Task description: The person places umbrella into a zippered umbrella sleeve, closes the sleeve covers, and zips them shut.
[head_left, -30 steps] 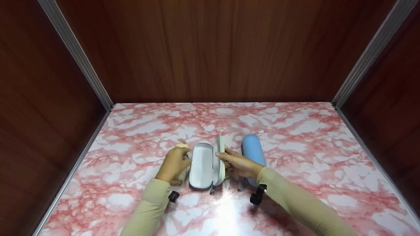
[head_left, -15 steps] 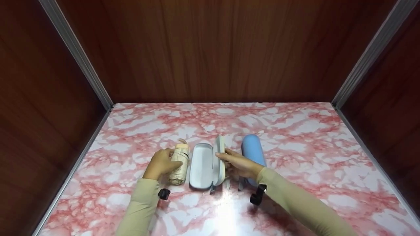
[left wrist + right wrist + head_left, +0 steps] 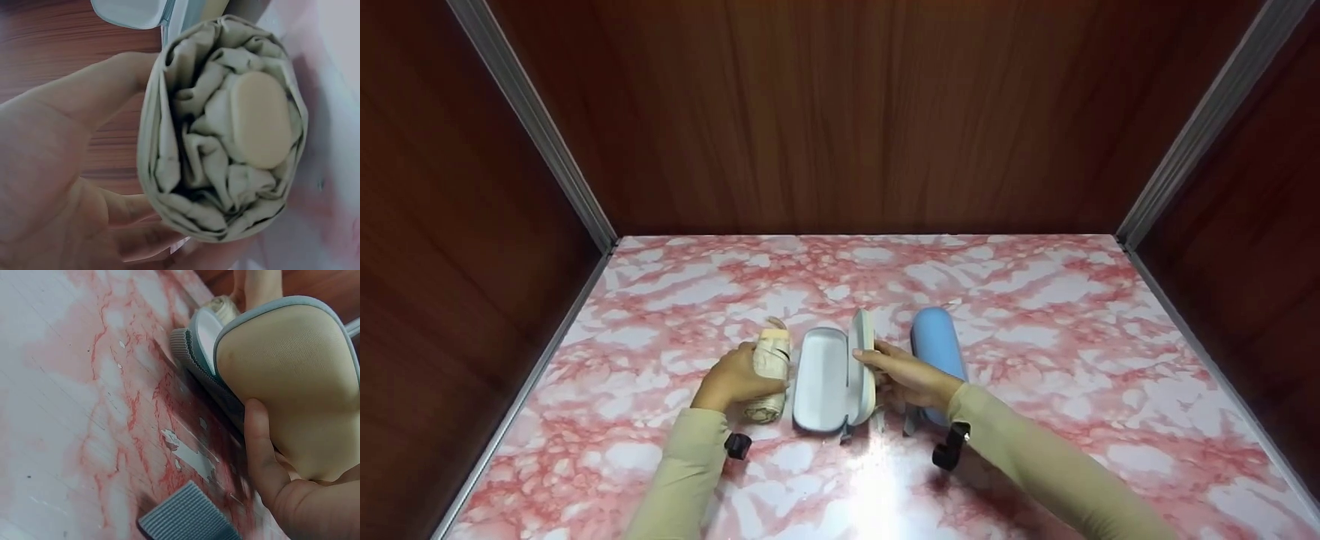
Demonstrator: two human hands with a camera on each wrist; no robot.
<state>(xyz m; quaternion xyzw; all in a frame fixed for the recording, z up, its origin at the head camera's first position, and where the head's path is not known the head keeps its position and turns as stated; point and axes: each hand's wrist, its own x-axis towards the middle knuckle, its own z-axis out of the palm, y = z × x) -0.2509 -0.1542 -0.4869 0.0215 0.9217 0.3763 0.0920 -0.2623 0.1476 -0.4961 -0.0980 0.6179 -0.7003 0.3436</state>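
Note:
A beige folded umbrella [image 3: 770, 360] lies left of the open case, its cream end pointing away. My left hand [image 3: 731, 381] grips it from the left, thumb across the top. The left wrist view shows its rolled fabric [image 3: 208, 152] end-on, with a cream oval tip in the folds and fingers curled beneath. Beside it an oblong hard case [image 3: 820, 382] lies open, its pale inner shell bare. My right hand [image 3: 913, 377] holds the raised lid [image 3: 858, 394], thumb on its inner edge. In the right wrist view the lid's cream outside [image 3: 292, 360] faces me, fingers against it.
A rounded blue case [image 3: 937, 341] lies just right of my right hand, partly hidden by it. A grey ribbed strap [image 3: 191, 514] lies near the right hand. Wooden panels [image 3: 840, 120] enclose the red-and-white marbled table [image 3: 997, 285] at the back and sides.
My left hand has moved from the case's left edge back left onto the umbrella, and its thumb now wraps further over it. My right hand and the raised lid have stayed put.

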